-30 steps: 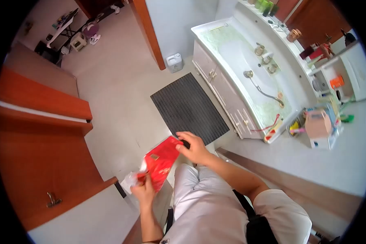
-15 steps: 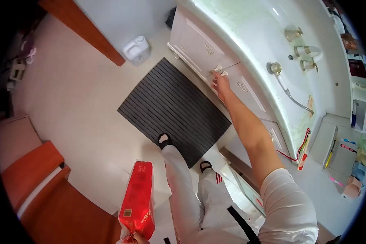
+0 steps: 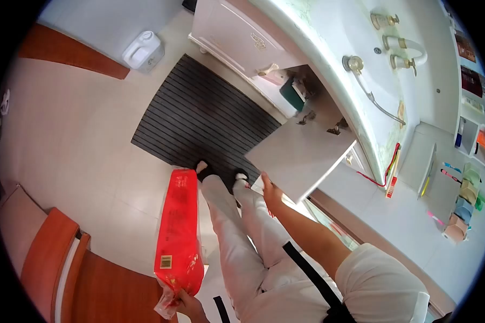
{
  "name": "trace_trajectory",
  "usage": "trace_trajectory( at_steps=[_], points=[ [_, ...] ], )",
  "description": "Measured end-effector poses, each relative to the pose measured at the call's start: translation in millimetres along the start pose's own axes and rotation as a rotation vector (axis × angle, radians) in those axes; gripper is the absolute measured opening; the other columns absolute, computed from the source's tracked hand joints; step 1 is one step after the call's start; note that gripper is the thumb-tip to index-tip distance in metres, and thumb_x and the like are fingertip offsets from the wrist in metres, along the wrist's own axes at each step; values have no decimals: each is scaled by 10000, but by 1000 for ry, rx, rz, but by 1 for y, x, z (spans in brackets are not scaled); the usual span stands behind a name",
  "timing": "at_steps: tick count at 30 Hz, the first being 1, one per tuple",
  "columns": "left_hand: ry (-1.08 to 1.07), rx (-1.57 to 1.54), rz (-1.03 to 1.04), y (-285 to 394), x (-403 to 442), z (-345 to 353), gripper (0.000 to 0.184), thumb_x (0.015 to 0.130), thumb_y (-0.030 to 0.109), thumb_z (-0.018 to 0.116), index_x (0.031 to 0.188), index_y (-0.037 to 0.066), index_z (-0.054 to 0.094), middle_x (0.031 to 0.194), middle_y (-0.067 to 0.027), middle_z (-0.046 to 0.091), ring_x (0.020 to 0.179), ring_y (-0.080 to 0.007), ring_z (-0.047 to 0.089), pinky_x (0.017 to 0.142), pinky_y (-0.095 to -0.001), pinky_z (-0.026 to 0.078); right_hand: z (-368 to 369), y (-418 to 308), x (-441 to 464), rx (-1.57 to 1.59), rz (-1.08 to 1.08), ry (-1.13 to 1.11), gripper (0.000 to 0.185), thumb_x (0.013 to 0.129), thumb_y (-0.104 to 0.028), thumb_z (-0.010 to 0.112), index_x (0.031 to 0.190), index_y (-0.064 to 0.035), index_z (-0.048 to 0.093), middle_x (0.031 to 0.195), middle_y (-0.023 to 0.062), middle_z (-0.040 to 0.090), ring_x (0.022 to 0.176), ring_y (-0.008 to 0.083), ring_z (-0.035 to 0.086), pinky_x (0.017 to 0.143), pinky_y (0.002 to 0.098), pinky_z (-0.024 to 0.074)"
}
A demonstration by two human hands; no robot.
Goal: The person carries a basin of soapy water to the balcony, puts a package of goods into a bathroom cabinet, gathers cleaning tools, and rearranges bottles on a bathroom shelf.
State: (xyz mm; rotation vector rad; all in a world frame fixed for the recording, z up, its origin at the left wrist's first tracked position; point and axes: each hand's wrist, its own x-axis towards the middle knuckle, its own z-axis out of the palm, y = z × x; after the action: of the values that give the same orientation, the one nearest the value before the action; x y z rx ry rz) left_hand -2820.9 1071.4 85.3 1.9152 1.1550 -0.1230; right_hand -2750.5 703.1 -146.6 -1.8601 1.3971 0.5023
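- Fingers of my left hand (image 3: 191,308) hold the red package (image 3: 179,226) by its crumpled end.
- My right hand (image 3: 272,194) is at the open cabinet door (image 3: 302,156); I cannot tell its grip.

No words, brands or numbers legible.
On the red packet (image 3: 179,226) at near left, shows a barcode (image 3: 166,262) toward the near end, in a small pale box, with bars too fine to read; carries pale lettering-like marks (image 3: 193,266) just to the right, too blurred to make out; bears faint darker print (image 3: 181,180) at the far end, likewise illegible.
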Motion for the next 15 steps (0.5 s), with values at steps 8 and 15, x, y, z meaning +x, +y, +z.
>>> trace_trajectory(
  at_steps=[8,15],
  points=[
    [172,-90,-101,24,-13,28,527,907,261,607,1273,-39,374,1251,-194,484,1058,-264,542,852,-368,497,-31,35,-22,694,482,92,932,827,-662,501,1378,58,289,1360,214,398,1040,324,568,799,421,501],
    [213,-358,-47,33,-15,28,545,902,260,613,1326,41,349,1304,-157,457,1087,-283,542,848,-433,534,-20,-229,12,716,-289,-104,657,777,-213,687,1255,79,343,1083,187,566,1003,226,536,871,329,430]
  ],
)
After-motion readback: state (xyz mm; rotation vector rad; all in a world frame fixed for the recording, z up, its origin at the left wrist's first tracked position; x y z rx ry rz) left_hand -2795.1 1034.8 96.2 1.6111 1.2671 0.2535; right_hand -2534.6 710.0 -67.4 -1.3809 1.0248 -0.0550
